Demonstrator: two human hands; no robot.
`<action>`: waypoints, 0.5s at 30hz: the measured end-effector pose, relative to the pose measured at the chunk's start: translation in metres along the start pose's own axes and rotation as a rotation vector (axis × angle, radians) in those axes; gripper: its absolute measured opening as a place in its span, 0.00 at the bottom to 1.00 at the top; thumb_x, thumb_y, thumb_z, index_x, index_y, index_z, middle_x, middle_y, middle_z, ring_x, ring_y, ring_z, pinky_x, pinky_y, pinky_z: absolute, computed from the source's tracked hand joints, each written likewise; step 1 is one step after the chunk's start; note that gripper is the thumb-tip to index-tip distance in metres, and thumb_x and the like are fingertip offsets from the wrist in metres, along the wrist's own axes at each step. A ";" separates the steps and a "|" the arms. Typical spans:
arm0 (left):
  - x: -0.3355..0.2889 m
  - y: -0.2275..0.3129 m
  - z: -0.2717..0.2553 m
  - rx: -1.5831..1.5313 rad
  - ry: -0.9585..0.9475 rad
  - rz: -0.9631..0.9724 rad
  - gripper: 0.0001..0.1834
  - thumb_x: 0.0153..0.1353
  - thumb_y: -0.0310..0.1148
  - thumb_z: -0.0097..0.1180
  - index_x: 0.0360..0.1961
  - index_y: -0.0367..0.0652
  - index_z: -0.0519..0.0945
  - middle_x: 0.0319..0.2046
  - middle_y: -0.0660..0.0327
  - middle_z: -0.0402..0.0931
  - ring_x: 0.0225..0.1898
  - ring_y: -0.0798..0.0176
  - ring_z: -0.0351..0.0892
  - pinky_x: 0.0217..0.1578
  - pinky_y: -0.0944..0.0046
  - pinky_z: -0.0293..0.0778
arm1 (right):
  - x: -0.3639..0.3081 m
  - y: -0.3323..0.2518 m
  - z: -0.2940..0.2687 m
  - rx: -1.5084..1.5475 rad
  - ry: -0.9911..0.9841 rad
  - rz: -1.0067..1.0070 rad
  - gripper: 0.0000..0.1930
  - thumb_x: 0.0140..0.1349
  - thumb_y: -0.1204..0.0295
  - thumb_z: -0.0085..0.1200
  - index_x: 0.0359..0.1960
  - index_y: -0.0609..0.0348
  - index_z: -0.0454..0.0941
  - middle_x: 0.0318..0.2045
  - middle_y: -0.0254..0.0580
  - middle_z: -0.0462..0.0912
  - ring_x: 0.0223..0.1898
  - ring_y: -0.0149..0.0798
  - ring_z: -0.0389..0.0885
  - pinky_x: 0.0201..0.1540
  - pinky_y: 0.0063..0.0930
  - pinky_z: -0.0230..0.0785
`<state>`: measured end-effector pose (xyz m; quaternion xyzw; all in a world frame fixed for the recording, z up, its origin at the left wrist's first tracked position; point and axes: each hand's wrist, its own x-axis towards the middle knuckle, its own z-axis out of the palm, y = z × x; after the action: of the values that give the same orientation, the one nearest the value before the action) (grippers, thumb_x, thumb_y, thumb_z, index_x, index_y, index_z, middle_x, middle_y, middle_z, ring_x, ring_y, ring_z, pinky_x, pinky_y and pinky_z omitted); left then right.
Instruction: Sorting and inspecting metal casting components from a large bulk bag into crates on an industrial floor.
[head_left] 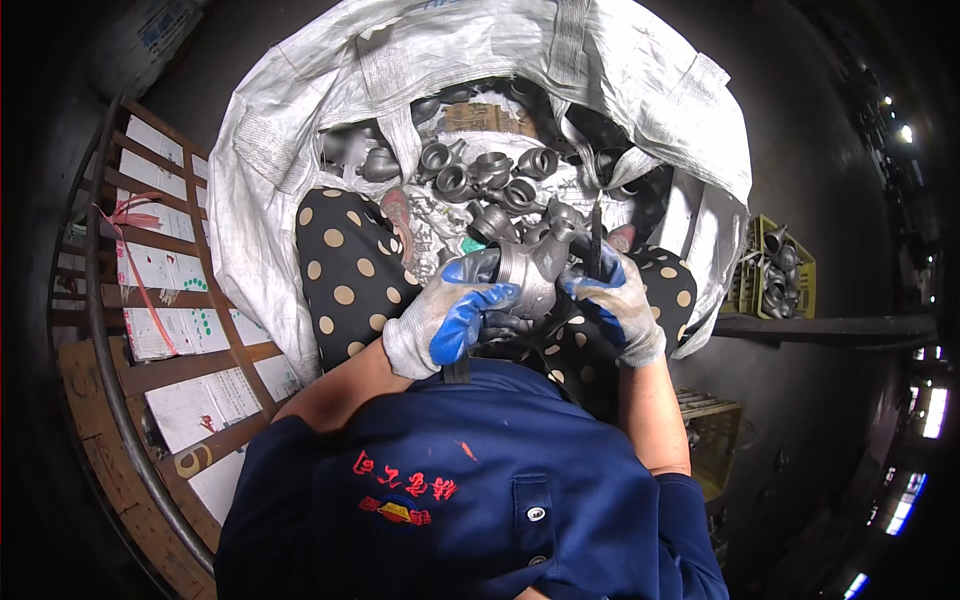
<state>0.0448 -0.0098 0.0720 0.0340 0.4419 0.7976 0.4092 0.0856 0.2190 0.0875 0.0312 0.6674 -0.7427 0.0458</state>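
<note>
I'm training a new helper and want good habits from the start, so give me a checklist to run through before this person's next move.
1. Left grip holding the grey metal fitting: ok, at its wide threaded end.
2. Right grip holding the dark rod-like tool: ok, the tool stands beside the fitting's narrow end.
3. Gloves on both hands: ok, pale with blue coating.
4. Tool clear of the fitting: cannot tell, contact is unclear from this angle.
5. Inside of the wide end free of debris: cannot tell, that opening is hidden.
6. Clear space just beyond the fitting: not ok, loose fittings lie piled in the white bag.
</note>
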 end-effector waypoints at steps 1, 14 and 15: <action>0.000 0.003 0.002 0.173 -0.079 0.094 0.18 0.61 0.22 0.50 0.53 0.35 0.70 0.45 0.56 0.75 0.44 0.61 0.78 0.42 0.64 0.78 | 0.001 0.000 -0.003 -0.001 0.004 0.000 0.26 0.53 0.75 0.61 0.55 0.67 0.69 0.43 0.36 0.79 0.43 0.26 0.74 0.48 0.21 0.67; 0.021 0.011 0.009 0.740 0.078 0.516 0.26 0.59 0.33 0.55 0.59 0.48 0.66 0.61 0.55 0.61 0.60 0.55 0.65 0.55 0.57 0.67 | 0.021 0.003 0.012 -0.064 0.222 -0.079 0.09 0.58 0.70 0.57 0.36 0.62 0.80 0.23 0.24 0.76 0.23 0.18 0.67 0.24 0.14 0.58; 0.020 0.005 0.010 0.743 0.084 0.519 0.26 0.59 0.33 0.55 0.59 0.48 0.66 0.61 0.55 0.61 0.60 0.55 0.65 0.55 0.57 0.67 | 0.022 0.008 0.012 -0.034 0.251 -0.099 0.09 0.59 0.69 0.57 0.35 0.62 0.80 0.22 0.24 0.76 0.22 0.17 0.66 0.24 0.14 0.58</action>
<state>0.0327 0.0099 0.0755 0.2560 0.6911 0.6618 0.1376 0.0645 0.2054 0.0787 0.0904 0.6809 -0.7230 -0.0743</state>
